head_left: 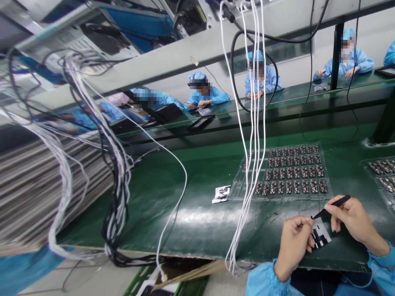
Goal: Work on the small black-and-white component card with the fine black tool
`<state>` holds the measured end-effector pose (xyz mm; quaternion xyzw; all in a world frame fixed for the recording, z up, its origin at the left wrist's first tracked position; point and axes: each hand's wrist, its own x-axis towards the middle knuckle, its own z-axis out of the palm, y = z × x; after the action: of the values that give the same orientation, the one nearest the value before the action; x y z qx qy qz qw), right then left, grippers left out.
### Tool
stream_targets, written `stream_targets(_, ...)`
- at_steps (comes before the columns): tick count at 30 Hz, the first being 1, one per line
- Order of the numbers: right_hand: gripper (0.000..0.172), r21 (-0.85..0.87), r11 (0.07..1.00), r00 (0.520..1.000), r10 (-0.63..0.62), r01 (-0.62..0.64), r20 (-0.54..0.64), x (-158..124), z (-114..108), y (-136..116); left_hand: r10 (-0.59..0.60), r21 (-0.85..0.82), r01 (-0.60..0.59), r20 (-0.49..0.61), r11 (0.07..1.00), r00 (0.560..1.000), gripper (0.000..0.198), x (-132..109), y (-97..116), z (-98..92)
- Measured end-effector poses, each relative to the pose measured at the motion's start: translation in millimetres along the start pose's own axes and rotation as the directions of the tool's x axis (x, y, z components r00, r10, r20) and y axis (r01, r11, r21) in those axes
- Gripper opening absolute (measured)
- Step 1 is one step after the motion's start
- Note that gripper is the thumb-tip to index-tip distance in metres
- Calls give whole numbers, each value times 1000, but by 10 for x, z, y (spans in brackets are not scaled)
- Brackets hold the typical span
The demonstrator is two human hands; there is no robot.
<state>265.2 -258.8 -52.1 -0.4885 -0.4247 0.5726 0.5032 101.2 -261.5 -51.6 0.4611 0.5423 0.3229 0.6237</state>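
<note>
Right hand [352, 220] pinches black tweezers [331, 206], tips angled down toward left hand

Left hand [294, 244] curled, fingers gripping small black-and-white sheet [321, 236], sheet between both hands, tweezer tips touching its upper edge

Just beyond hands: clear tray [288, 173] with rows of small dark parts on green belt [191, 218]

Left of tray: small printed scrap [221, 194]

White cables [253, 123] hang left of left hand

Further back: people in blue coats at another bench

1. Dark green bench top [191, 205], kinda glossy, runs left to right.
2. Clear tray [290, 172] full of little dark parts sits on it.
3. Second tray [381, 170] at the right edge.
4. Small black-and-white sheet [221, 194] just left of the first tray.
</note>
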Motion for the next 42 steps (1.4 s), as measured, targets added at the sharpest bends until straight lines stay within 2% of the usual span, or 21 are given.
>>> stream_targets(7, 26, 19, 1000, 1000, -2, 2, 4, 2, -25, 51, 6, 21, -6, 0, 1000, 1000, 26, -7, 6, -6)
stream_targets(14, 24, -51, 998, 999, -40, 40, 1, -8, -6, 0, 1, 26, 0, -10, 1000, 1000, 25, -9, 9, 14)
stream_targets(21, 18, -155, 974, 982, -175, 163, -69, -58, 40, 46, -19, 7, 19, -16, 1000, 1000, 19, 19, -10, 28)
stream_targets(28, 17, -299, 926, 962, -263, 231, -71, -87, 76, 19, -36, -29, 35, -14, 999, 999, 12, 22, -2, 18)
stream_targets(33, 18, -140, 974, 976, -194, 180, -98, -63, 55, 29, -33, -87, 33, -4, 996, 999, 15, 20, 11, -3)
stream_targets(36, 21, -36, 992, 990, -123, 121, -68, -45, 41, 43, -23, -97, 23, -3, 995, 1000, 19, 19, 5, -15)
stream_targets(42, 25, -4, 996, 995, -84, 84, -46, -28, 27, 45, 6, -28, -6, 14, 1000, 1000, 27, 0, 12, -30)
